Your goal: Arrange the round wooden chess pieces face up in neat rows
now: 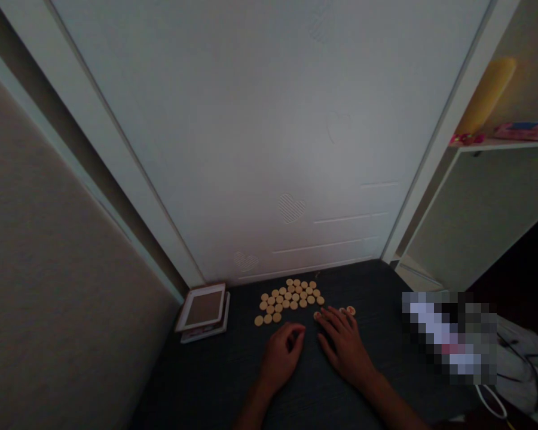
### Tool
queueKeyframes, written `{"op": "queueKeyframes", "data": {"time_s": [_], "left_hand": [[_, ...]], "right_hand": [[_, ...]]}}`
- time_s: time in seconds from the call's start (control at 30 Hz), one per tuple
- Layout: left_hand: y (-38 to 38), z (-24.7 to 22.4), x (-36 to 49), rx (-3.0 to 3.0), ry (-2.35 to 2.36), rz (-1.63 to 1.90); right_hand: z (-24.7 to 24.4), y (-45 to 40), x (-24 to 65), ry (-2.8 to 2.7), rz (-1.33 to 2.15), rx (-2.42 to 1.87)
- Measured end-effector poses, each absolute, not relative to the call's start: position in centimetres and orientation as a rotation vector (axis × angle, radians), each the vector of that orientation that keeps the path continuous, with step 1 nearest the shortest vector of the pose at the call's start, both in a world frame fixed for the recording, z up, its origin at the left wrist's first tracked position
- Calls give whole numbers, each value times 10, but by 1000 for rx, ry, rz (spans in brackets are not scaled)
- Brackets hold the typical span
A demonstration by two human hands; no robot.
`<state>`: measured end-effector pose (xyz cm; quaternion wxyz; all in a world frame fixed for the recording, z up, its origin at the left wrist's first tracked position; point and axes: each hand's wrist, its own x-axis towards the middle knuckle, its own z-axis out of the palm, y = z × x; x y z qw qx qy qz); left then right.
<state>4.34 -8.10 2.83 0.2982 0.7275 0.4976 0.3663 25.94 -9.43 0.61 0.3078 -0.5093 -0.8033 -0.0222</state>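
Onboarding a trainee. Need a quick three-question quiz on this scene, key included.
1. Multiple choice: which hand has its fingers spread at the red-marked discs? A) left B) right C) neither
2. True or false: the stacked frames lie to the left of the pale discs in the picture.
3. Fill in: the discs lie on a ____-coloured tabletop (light or dark).

Key: 1. B, the right hand; 2. True; 3. dark.
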Motion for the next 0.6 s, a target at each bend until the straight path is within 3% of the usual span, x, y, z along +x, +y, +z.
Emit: {"op": "queueKeyframes", "data": {"time_s": [0.6], "left_hand": [[-95,36,92,2632,1261,699]], "right_hand": [[-14,-90,333,-2050,-153,-1377]]}}
